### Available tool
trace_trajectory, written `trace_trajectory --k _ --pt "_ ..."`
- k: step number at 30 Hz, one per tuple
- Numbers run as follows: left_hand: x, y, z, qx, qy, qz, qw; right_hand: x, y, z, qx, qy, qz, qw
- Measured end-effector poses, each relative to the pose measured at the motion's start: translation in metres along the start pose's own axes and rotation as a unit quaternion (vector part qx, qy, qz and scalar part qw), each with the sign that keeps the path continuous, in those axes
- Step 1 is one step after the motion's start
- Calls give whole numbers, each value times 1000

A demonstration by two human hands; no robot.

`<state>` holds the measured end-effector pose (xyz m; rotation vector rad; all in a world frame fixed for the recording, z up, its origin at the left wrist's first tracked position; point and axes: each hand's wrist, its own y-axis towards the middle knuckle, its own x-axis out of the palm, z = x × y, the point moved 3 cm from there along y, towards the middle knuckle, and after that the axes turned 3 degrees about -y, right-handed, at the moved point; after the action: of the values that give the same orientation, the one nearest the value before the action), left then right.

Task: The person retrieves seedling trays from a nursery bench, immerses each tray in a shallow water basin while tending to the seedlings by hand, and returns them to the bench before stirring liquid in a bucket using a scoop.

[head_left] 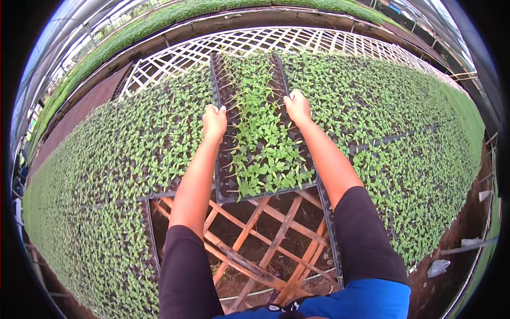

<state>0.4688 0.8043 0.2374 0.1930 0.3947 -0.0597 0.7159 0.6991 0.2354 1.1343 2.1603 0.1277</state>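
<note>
A long black seedling tray [228,199] with green seedlings [260,133] spans the middle of the view. My left hand [214,122] grips its left edge, fingers curled round the rim. On the opposite edge my right hand [297,107] is closed in the same way, at nearly the same height. The seedlings fill the tray's middle rows, while its outer rows on both sides show dark soil and bare-looking stems. The tray's near end lies at the edge of the exposed wooden lattice.
Trays of seedlings spread on the left [117,154] and right [414,175]. A wooden lattice [271,250] shows below the tray, and a pale lattice [186,58] lies beyond. Brown empty-looking trays [79,119] stand at far left. A whitish bag [438,268] lies on the ground at right.
</note>
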Motion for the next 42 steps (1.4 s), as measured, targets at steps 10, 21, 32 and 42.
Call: trace_trajectory --k 10,21,32,42 --pt "60 96 -29 -1 1 9 1000 79 93 69 14 29 -8 999" --pt "48 96 -50 -10 310 -220 925 62 90 79 67 -315 -114 940" --pt "-111 -75 2 245 -39 -23 968 -70 -64 -19 -177 -47 -207 961" --pt "-124 -156 -200 -377 -546 99 742 -222 -278 -24 140 106 -261 949"
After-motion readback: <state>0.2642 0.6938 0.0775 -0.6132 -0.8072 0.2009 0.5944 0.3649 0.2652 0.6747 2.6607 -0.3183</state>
